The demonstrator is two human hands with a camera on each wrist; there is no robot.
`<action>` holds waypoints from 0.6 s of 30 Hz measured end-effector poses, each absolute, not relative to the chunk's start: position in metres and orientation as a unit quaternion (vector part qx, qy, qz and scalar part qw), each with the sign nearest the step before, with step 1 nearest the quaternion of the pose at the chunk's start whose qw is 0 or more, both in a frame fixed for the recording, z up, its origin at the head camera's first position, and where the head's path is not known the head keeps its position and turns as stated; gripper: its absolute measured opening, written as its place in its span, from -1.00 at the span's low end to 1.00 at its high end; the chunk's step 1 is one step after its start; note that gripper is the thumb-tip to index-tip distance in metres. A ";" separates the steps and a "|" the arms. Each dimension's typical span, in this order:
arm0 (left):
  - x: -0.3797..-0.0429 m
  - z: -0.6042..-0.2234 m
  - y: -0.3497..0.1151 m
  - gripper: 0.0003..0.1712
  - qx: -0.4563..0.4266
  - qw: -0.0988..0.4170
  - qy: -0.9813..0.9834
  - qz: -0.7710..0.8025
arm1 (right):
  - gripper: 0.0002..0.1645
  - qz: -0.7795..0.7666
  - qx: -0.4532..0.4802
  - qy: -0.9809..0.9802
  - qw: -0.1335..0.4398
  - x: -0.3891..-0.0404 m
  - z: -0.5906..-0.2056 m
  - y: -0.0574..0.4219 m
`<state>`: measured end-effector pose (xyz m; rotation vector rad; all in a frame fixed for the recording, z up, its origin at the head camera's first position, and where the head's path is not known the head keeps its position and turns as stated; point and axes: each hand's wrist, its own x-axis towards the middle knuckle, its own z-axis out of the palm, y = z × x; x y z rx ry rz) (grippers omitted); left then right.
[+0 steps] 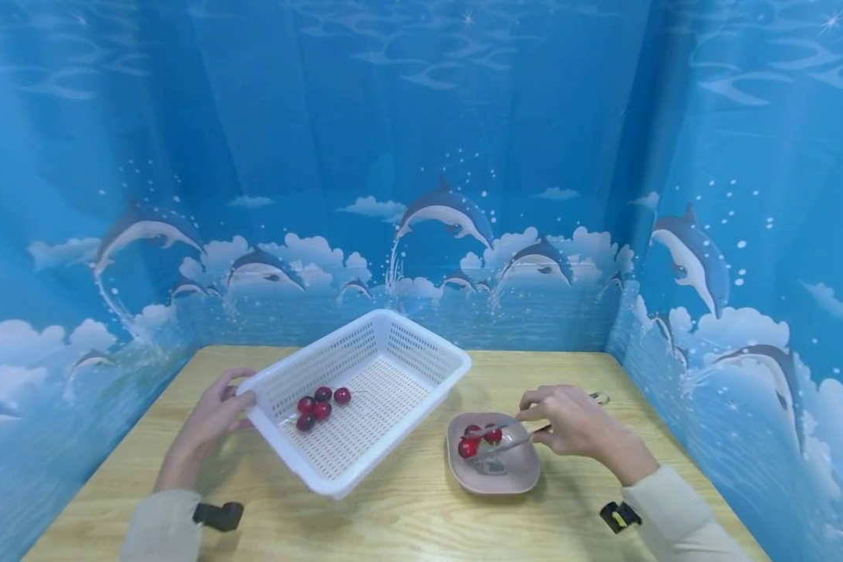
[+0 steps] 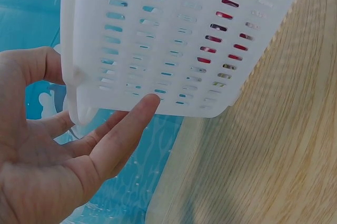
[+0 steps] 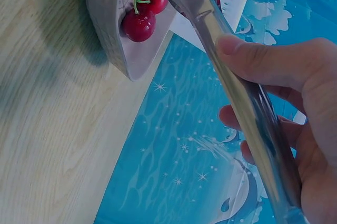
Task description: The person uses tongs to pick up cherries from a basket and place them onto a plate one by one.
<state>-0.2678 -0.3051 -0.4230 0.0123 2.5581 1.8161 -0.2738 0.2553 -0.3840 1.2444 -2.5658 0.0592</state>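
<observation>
From afar I see, in the head view, the left hand (image 1: 214, 414) gripping a white basket (image 1: 393, 382) by its rim; left wrist, cherries (image 2: 213, 39) through slots beyond that grip; right wrist, the right hand (image 3: 308, 82) pinching metal tongs (image 3: 247, 105), a bowl (image 3: 141, 63) of cherries past it.

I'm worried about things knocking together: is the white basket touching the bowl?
Apart. The head view shows a strip of wooden tabletop between the white basket and the bowl.
</observation>
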 end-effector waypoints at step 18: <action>-0.267 -0.423 -0.304 -0.27 -0.001 0.007 0.816 0.578 | -0.44 0.023 0.458 -0.857 0.237 -0.275 -0.367 0.255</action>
